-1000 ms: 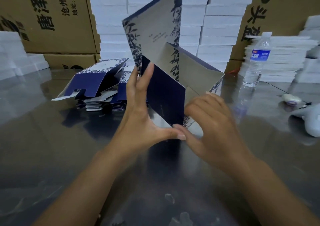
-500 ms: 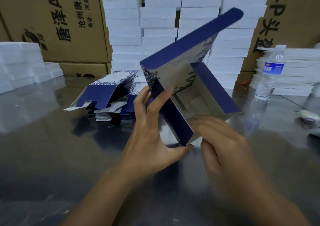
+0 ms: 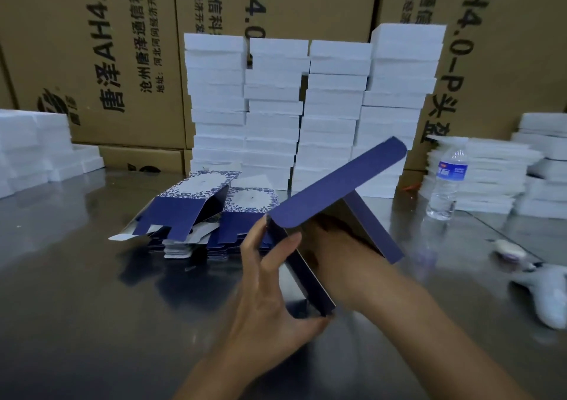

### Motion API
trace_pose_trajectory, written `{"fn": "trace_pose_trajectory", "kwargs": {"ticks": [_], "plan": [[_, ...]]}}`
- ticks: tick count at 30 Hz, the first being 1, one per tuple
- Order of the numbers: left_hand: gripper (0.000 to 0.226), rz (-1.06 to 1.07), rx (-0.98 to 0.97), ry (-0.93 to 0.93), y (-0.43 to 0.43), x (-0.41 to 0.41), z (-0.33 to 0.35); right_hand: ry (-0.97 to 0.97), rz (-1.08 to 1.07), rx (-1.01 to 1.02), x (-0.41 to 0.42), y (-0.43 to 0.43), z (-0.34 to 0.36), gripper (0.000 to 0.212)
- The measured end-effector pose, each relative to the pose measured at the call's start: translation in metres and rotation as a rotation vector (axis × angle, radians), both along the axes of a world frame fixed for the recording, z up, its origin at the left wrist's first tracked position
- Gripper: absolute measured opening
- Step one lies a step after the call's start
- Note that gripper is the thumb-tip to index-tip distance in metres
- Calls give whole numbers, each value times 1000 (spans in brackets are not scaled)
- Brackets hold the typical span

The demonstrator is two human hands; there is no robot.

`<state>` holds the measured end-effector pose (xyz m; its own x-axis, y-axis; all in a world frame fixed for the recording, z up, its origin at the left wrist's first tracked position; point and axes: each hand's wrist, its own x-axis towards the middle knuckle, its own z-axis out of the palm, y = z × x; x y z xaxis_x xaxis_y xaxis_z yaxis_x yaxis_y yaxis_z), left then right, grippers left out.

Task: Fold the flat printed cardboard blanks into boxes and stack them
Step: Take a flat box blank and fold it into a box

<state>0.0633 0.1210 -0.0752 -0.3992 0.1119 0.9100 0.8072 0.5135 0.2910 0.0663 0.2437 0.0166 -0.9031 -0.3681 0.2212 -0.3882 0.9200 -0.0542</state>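
At the far left a low heap of white slabs (image 3: pixel 33 151) sits on the desk (image 3: pixel 92 307), with brown cartons (image 3: pixel 92 46) behind it. Next comes the supply of flat blanks (image 3: pixel 196 215): two low piles side by side, the sheets too thin to count, with one half-opened blank lying on the left pile. Behind them stand four columns of the same white slabs.

In the middle is the one box (image 3: pixel 343 184) in work, held tilted above the desk, its walls raised and one end open. The left hand (image 3: pixel 270 304) grips its near wall, thumb under the lower corner and fingers stretched up the side. The right hand (image 3: pixel 334 249) reaches inside; its fingers are hidden, so I cannot tell what it holds.

By my reading the box is about half formed. No stack of finished printed boxes shows, so most of the job remains.

To the right stand one water bottle (image 3: pixel 448 181) and more slabs, and one white tool (image 3: pixel 546 295) lies near the edge.
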Motion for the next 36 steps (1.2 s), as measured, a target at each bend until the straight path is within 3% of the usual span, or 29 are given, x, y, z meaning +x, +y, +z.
{"fn": "trace_pose_trajectory", "kwargs": {"ticks": [4, 7, 12, 16, 22, 25, 27, 30, 31, 32, 34, 36], "plan": [[111, -24, 24, -21, 1, -2, -2, -60, -47, 269, -16, -16, 2, 32], [117, -10, 28, -51, -1, -4, -7, -93, -140, 224, -34, -17, -7, 26], [119, -33, 50, -79, -5, -3, -6, -191, -266, 420, -61, -16, -36, 41], [119, -25, 92, -123, -5, -3, -4, -172, -214, 286, -73, -16, -39, 30], [109, 3, 112, -177, -5, -2, 1, -203, -159, 460, -68, -12, -31, 38], [110, 32, 94, -207, -6, -2, -1, -46, -28, 296, -48, -10, -12, 25], [108, 40, 100, -220, -7, -3, -3, 121, 92, -77, -28, -4, 0, 18], [109, 60, 123, -235, -8, -7, -6, 123, 325, -816, 5, 2, 2, 24], [110, 61, 137, -245, -9, -7, -7, 178, 387, -938, 12, 3, -6, 21], [110, 61, 153, -258, -9, -7, -7, 304, 416, -938, 18, 4, -16, 19], [112, 58, 191, -309, -9, -7, -8, 614, 391, -741, 19, 7, -43, 23], [117, 52, 221, -366, -9, -7, -8, 765, 344, -566, 11, 12, -68, 32]]}}
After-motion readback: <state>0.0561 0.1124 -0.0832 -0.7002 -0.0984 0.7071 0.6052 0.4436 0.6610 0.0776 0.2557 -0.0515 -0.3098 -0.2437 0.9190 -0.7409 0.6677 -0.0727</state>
